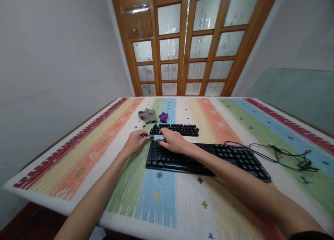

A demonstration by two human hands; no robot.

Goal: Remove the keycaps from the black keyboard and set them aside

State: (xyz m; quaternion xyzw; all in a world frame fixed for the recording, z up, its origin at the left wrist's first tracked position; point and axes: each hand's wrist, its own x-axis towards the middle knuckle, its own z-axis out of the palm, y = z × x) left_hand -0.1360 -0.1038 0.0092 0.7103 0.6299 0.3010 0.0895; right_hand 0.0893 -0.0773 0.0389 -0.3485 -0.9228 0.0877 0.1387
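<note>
A black keyboard [182, 163] lies on the striped tablecloth in front of me. Behind its upper left part, black keycaps [186, 130] sit close together in rows. My left hand [135, 141] is at the keyboard's upper left corner, thumb and fingers pinched on a small thing too small to name. My right hand [172, 139] reaches over the keyboard's upper left part. Its fingers are bent and closed near the gap between keyboard and keycaps; whatever they grip is hidden.
A grey cloth [147, 115] and a small purple cloth [163, 117] lie beyond the keycaps. The keyboard's black cable [281, 154] is loosely coiled at the right. A pale green chair back or panel [294, 93] stands past the table's right edge, and wooden glass doors [184, 55] are behind.
</note>
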